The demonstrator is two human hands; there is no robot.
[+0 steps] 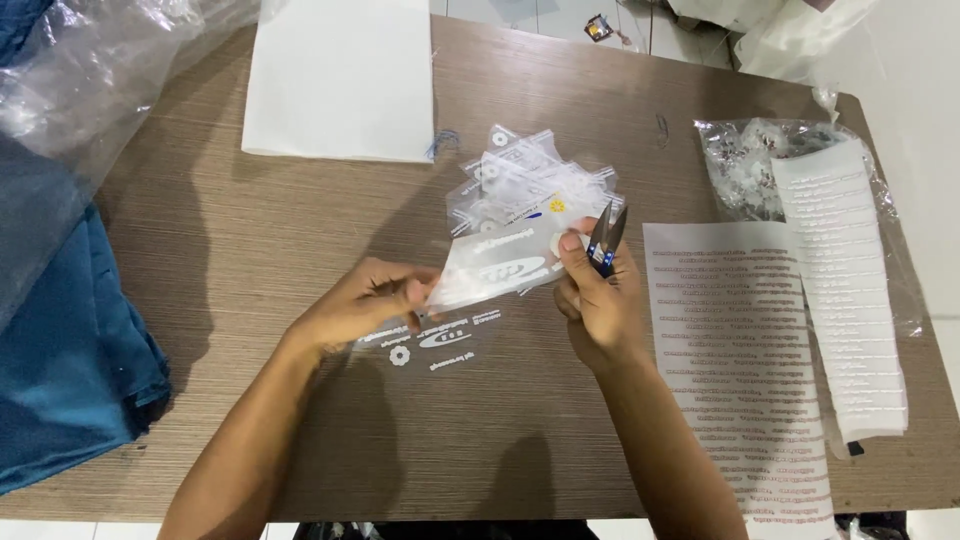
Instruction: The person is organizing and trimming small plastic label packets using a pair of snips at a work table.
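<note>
Both hands pinch one clear bag (500, 265) above the surface (300, 250): left hand (365, 300) its left end, right hand (595, 300) also gripping snips (605, 240)

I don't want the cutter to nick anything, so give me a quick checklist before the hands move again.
1. Left hand pinches the clear packet: ok.
2. Right hand has a grip on the packet's other end: ok.
3. Thread snips point up, away from fingers: ok.
4. Snips' blades shut: cannot tell.
5. Another packet lies under the hands: not ok.
6. Printed sheet lies apart from the hands: ok.
</note>
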